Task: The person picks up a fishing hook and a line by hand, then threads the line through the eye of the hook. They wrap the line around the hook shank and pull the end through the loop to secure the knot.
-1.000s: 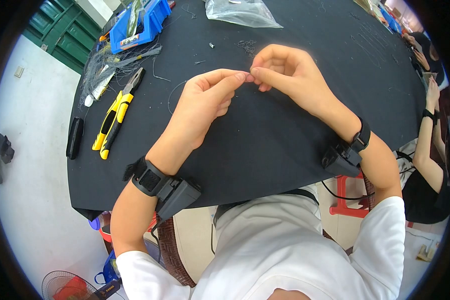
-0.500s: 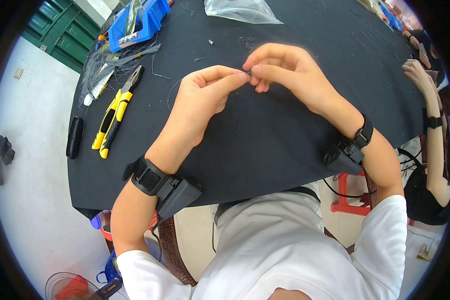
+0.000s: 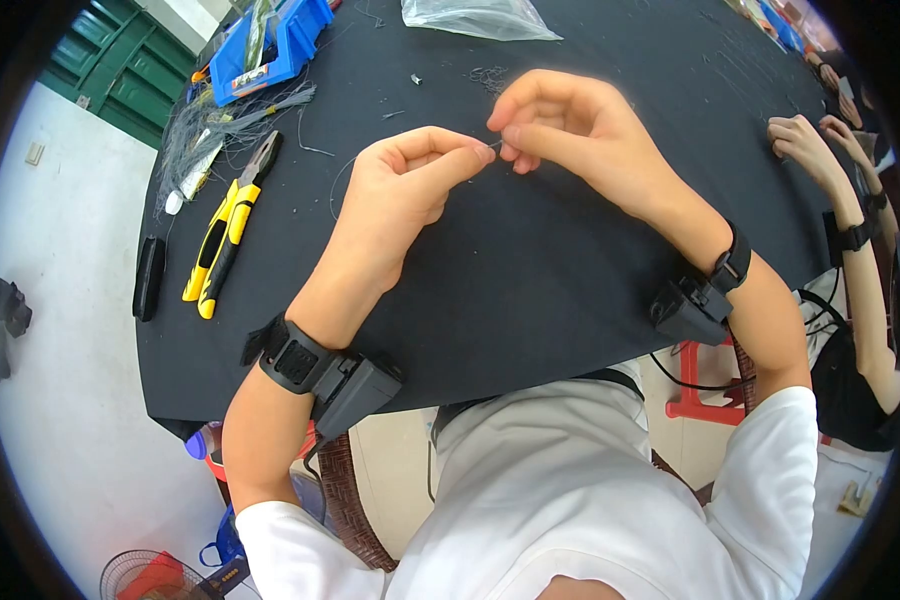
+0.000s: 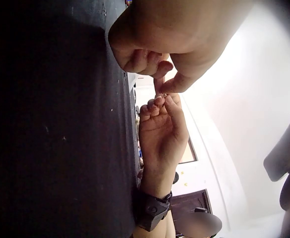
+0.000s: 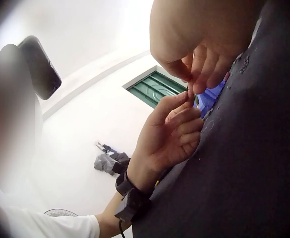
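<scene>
Above the black-covered table (image 3: 530, 290), my left hand (image 3: 398, 195) pinches a thin dark strand (image 5: 187, 93) between thumb and index finger. My right hand (image 3: 595, 140) meets it from the other side, its thumb and index fingertip pinching the same strand a short way along. In the head view only a tiny length of it shows between the fingertips. Wire or thread, I cannot tell which. A fine line (image 3: 334, 190) curves out on the cloth beside my left hand.
Yellow-and-black pliers (image 3: 228, 225) lie at the left, near a black case (image 3: 149, 278). Behind them are a tangle of grey strands (image 3: 200, 135) and a blue bin (image 3: 270, 60). A clear plastic bag (image 3: 480, 18) lies at the back. Another person's arms (image 3: 850, 210) reach in at the right.
My fingertips have drawn slightly apart, and the strand between them now shows. Both hands sit a little higher in the head view. At the right, the other person's hands have shifted.
</scene>
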Demonstrator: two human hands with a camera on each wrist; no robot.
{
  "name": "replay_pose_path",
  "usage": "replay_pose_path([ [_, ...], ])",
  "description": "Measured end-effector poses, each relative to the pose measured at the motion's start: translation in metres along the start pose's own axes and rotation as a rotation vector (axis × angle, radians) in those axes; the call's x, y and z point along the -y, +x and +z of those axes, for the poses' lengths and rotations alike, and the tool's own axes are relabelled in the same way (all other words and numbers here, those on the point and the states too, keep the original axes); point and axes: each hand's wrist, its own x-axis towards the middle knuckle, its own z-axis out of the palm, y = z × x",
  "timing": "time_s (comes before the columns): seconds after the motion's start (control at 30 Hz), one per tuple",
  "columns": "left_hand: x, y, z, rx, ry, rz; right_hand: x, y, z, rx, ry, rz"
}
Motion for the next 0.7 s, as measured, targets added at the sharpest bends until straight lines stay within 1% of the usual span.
replay_pose_path([
  [0.43,0.0038,0.0001,-0.0022,-0.015,0.075,0.053,-0.0001,-0.0008,0.0013,-0.002,-0.046,0.021],
  [0.7,0.0033,0.0002,-0.0028,-0.017,0.089,0.047,-0.0029,0.0001,0.0032,-0.029,-0.058,0.002],
])
